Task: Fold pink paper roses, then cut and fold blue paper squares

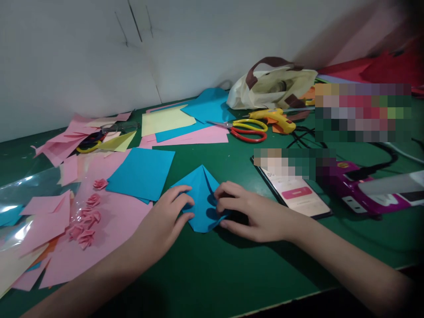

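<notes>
A blue paper (201,194), folded into a kite-like shape, lies on the green table (232,265) in front of me. My left hand (165,218) presses its left side with curled fingers. On the right edge of the fold, my right hand (251,212) pinches the paper with bent fingers. Both hands rest on the tabletop.
A flat blue square (141,173) lies to the left on pink sheets (99,238) with several small pink paper roses (86,221). Scissors (247,129), a yellow glue gun (276,119), a cloth bag (271,88), a phone (298,194) and a purple device (367,194) lie to the right.
</notes>
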Available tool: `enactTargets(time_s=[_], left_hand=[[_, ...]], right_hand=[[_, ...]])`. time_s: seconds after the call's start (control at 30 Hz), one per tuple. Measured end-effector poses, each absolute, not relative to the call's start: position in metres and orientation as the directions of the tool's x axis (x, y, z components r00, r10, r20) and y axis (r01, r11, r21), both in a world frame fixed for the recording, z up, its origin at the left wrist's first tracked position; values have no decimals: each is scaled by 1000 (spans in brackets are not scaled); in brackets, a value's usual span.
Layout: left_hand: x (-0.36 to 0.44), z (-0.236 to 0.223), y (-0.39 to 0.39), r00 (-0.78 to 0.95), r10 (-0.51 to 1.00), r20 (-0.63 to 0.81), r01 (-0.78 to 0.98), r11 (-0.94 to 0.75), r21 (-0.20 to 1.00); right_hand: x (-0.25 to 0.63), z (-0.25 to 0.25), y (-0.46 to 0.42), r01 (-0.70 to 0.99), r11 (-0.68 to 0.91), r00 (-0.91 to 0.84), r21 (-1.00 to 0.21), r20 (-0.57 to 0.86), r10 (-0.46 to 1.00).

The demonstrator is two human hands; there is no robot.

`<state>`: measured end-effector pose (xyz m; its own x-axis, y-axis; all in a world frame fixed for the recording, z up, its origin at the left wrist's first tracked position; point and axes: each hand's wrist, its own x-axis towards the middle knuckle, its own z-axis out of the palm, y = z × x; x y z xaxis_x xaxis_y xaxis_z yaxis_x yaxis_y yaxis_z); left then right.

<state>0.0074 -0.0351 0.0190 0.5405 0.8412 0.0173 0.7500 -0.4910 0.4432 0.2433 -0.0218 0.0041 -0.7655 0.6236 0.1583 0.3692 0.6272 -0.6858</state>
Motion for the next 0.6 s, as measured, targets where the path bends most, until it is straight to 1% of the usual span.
enactTargets(time_s=[0.13,0.3,0.43,0.6], left_hand=[[4,24,-31,568,821,-58,736,-475,482],[3,25,-32,605,796,-7,705,-531,471],[4,26,-39,686,727,-24,668,-617,417],[9,27,-57,715,692,-97,685,-667,293]], right_hand=[[239,4,-19,392,581,-768,-713,95,634],[231,3,-17,447,511,-705,-735,62,706],[223,-2,-17,502,470,-617,-726,81,783],[215,-8,-19,563,430,-511,-706,111,852]])
